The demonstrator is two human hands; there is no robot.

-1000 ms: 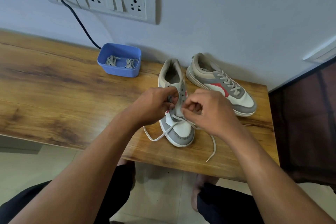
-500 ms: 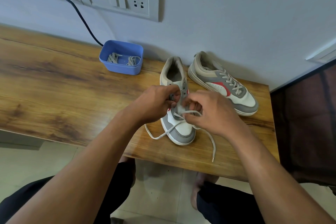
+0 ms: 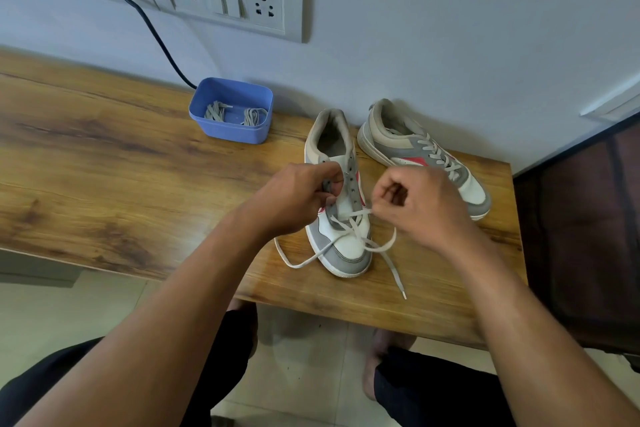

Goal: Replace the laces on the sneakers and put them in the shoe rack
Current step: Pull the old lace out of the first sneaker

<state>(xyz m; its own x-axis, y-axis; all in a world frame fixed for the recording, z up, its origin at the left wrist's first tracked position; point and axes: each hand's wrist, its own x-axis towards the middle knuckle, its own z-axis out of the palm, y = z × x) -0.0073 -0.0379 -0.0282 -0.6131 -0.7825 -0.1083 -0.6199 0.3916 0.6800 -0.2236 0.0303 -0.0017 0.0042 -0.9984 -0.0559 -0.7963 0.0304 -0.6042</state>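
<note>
1. A wooden worktop (image 3: 104, 166) against a wall carries two grey, white and red sneakers.
2. The near sneaker (image 3: 349, 248) points its toe toward the viewer. A white lace (image 3: 393, 270) threads only its lowest eyelets, and the loose ends trail on both sides.
3. The left grip (image 3: 298, 198) pinches that sneaker's eyelet flap.
4. The right grip (image 3: 419, 204), fingers curled, pinches the lace beside the shoe.
5. The second sneaker (image 3: 415, 146), laced, lies behind on the right. A blue tub (image 3: 228, 132) holding grey laces (image 3: 216, 112) sits to the left.
</note>
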